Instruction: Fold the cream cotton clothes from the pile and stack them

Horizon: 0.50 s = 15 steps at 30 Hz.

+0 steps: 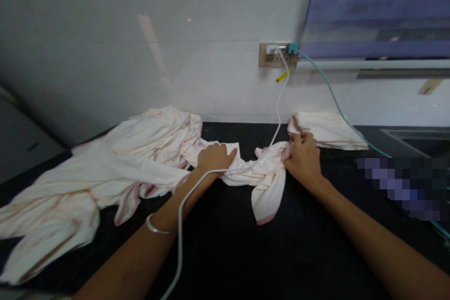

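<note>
Both hands, left hand (214,157) and right hand (303,158), seemingly grip cloth (262,176), fingertips hidden.

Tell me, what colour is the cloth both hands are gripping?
The cloth is pale cream-white with pink edging, seen best in the head view.

Home kitchen or utility corner: black desk (225,253) against white tiled wall (105,47), wall socket (276,55) with cables, sink (418,138) far right.
</note>
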Available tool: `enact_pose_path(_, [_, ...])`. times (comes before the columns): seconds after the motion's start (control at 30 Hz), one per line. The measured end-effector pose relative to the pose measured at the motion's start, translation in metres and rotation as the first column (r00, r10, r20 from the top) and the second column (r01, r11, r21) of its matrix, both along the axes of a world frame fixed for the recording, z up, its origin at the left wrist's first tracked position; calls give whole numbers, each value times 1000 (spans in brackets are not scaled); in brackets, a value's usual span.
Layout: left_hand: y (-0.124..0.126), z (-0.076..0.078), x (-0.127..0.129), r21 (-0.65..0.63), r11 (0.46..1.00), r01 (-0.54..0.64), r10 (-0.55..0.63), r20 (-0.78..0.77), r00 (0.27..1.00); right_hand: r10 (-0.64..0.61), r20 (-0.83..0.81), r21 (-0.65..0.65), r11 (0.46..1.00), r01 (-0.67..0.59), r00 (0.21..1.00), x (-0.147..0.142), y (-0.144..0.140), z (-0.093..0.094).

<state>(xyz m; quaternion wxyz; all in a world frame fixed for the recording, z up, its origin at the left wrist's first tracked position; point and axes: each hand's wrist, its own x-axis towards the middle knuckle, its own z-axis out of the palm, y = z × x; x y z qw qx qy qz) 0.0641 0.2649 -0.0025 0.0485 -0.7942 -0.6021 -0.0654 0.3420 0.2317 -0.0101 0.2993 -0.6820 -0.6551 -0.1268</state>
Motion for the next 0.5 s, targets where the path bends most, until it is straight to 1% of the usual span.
enact_pose_path(0.07, [-5, -2, 8, -4, 999, -34, 34, -45, 998, 39, 20, -70, 997, -37, 999, -4, -7, 9])
enact_pose_path(0.1, [-9, -3, 13, -12, 999, -47, 46, -62, 997, 86, 22, -120, 989, -83, 996, -7, -11, 12])
enact_pose_path(0.13, [-14, -3, 20, -23, 998, -57, 55, -73, 996, 151, 18, -171, 974, -146, 988, -9, -13, 14])
enact_pose_path(0.2, [-24, 2, 30, -53, 998, -42, 37, -78, 996, 299, 1, -247, 925, -289, 954, -12, -16, 15])
enact_pose_path(0.27, [-33, 12, 35, -111, 994, 19, -26, -68, 997, 408, -10, -293, 872, -393, 913, -13, -16, 10])
enact_pose_path(0.3, [-36, 18, 36, -170, 982, 77, -86, -45, 995, 426, -12, -311, 858, -408, 905, -13, -15, 6])
enact_pose_path(0.33, [-39, 25, 36, -248, 956, 159, -164, 2, 987, 419, -10, -324, 858, -400, 908, -13, -13, 2])
enact_pose_path(0.37, [-41, 32, 35, -349, 902, 253, -244, 72, 967, 398, 0, -332, 865, -375, 917, -12, -12, -1])
enact_pose_path(0.4, [-44, 38, 34, -464, 816, 345, -306, 161, 938, 372, 15, -336, 876, -346, 928, -11, -10, -4])
enact_pose_path(0.43, [-47, 43, 34, -581, 693, 426, -336, 263, 904, 355, 30, -340, 883, -325, 934, -10, -9, -6])
enact_pose_path(0.47, [-50, 47, 35, -683, 542, 489, -326, 365, 872, 351, 41, -346, 883, -317, 935, -9, -8, -7])
enact_pose_path(0.5, [-54, 49, 38, -755, 387, 530, -283, 450, 847, 356, 45, -355, 879, -318, 934, -8, -8, -6])
